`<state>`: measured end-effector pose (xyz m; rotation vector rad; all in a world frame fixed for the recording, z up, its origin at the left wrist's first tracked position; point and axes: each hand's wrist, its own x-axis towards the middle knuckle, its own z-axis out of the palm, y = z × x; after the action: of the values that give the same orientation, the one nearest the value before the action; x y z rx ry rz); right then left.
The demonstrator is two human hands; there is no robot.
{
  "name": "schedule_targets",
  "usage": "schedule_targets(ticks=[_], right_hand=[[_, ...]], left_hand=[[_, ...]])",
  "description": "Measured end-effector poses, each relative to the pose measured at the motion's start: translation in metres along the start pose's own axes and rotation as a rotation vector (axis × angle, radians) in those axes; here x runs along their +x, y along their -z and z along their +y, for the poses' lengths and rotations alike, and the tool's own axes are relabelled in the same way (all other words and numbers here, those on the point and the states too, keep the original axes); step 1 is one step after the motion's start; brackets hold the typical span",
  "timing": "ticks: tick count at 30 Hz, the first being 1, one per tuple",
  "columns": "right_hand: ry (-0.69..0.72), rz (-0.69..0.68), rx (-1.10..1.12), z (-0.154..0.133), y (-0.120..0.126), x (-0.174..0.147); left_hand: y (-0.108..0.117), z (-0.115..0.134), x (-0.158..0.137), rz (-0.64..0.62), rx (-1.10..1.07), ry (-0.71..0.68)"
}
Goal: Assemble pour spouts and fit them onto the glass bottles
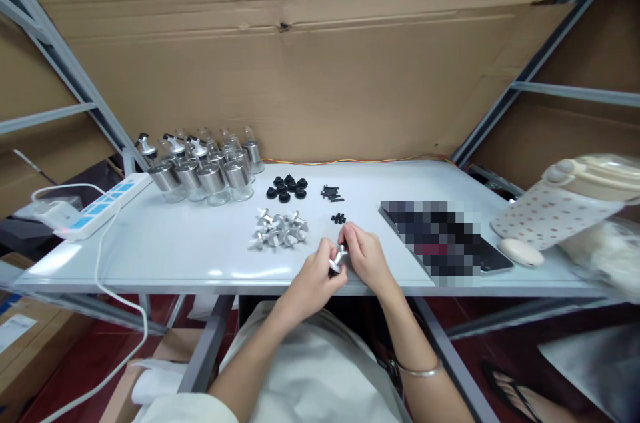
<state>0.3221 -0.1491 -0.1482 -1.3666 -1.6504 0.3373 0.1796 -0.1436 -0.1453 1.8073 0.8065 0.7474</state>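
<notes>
Near the table's front edge, my left hand (pixel 319 276) is closed around a silver pour spout (pixel 339 258) with a dark base. My right hand (pixel 364 255) meets it from the right, fingers pinched at the spout's upper end, where something small and dark shows; the fingertips partly hide it. Left of my hands lies a pile of silver pour spouts (pixel 280 231). Behind that pile sit several black stoppers (pixel 287 188). Short black tubes (pixel 331 193) and tiny black caps (pixel 339 217) form two small groups just beyond my hands.
Glass bottles with steel sleeves (pixel 210 176) crowd the back left, some topped with spouts. A white power strip (pixel 105 205) and its cable lie at the left edge. To the right are a pixelated dark flat object (pixel 440 239), a white round case (pixel 521 252) and a dotted jug (pixel 555 209).
</notes>
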Motion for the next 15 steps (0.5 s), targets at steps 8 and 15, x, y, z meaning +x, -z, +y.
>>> schedule_targets(ticks=[8,15], right_hand=[[-0.112,-0.020,-0.125,-0.004,0.042,0.074],[-0.459,-0.449,-0.353,0.025,0.034,0.132]], left_hand=[[0.005,-0.004,0.003,0.035,-0.218,0.065],[0.004,0.002,0.000,0.037,-0.149,0.069]])
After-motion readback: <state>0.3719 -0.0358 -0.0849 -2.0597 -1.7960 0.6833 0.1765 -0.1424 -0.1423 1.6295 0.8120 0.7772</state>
